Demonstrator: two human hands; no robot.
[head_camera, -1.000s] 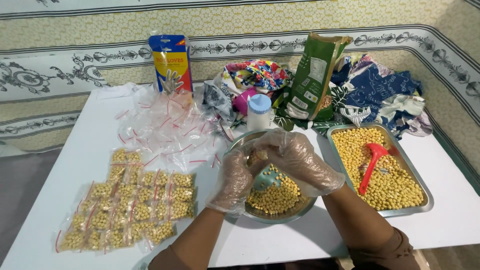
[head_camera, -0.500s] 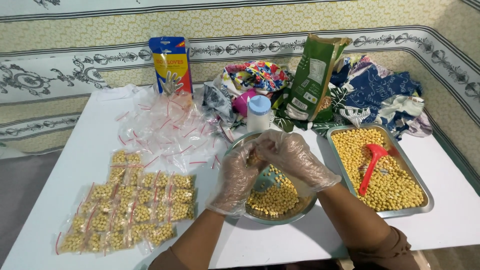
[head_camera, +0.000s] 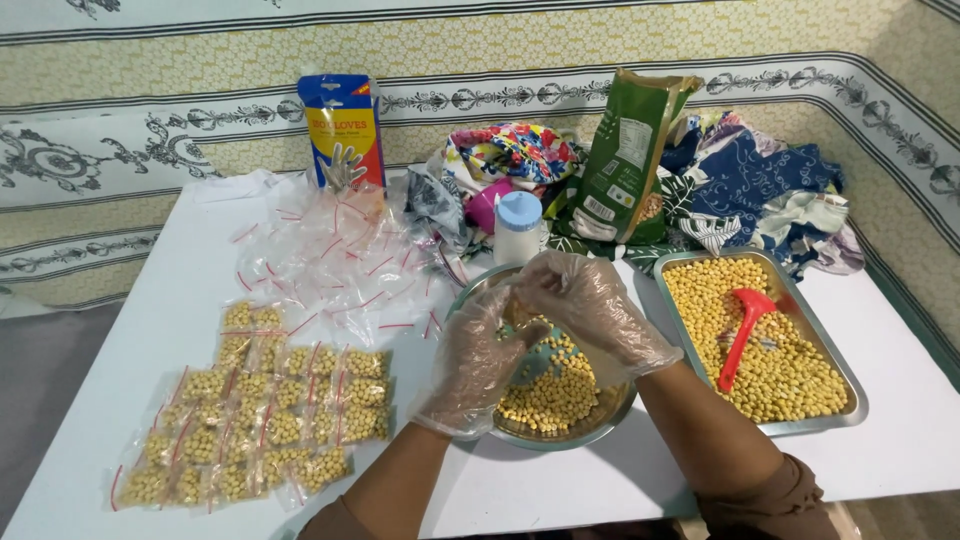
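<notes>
One bowl (head_camera: 600, 415), one tray (head_camera: 845, 372), one scoop (head_camera: 745, 325)

Clear plastic gloves (head_camera: 480, 360), brown sleeves (head_camera: 770, 495)

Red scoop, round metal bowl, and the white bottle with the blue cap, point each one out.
red scoop (head_camera: 741, 335): head view, middle of its handle.
round metal bowl (head_camera: 560, 438): head view, near rim.
white bottle (head_camera: 517, 238): head view, white body below the cap.

Red scoop (head_camera: 745, 330) on yellow beans (head_camera: 790, 365), green bag (head_camera: 632, 150), white table (head_camera: 190, 260)
</notes>
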